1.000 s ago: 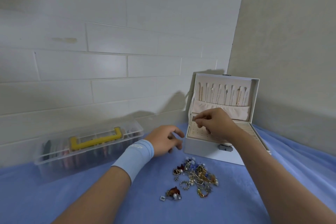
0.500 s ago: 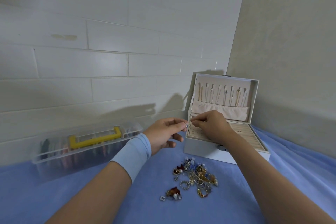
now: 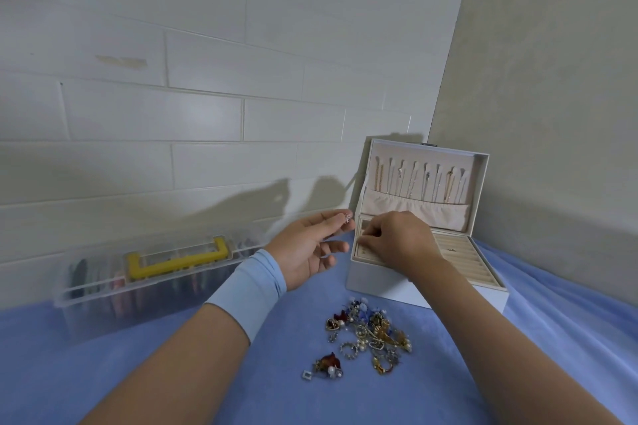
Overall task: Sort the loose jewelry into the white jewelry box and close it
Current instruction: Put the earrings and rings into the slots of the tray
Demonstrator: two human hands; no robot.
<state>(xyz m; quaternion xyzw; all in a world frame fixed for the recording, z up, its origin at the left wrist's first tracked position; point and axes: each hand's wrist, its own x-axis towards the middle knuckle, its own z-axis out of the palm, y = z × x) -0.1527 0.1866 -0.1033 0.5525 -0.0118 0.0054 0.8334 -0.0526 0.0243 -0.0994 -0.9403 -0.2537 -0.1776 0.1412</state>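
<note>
The white jewelry box stands open at the right, its lid upright with several chains hanging inside. My right hand is curled over the box's left tray, fingertips pinched together on the perforated earring panel; what it pinches is hidden. My left hand hovers palm up just left of the box, with a small sparkly earring pinched at its fingertips. A pile of loose jewelry lies on the blue cloth in front of the box, with a red piece a little apart from it.
A clear plastic storage case with a yellow handle sits at the left against the tiled wall. A plain wall closes off the right side behind the box. Blue cloth covers the surface.
My left hand rose from the cloth to meet the right at the box's edge and now holds the small earring. My right hand went back down onto the earring tray.
</note>
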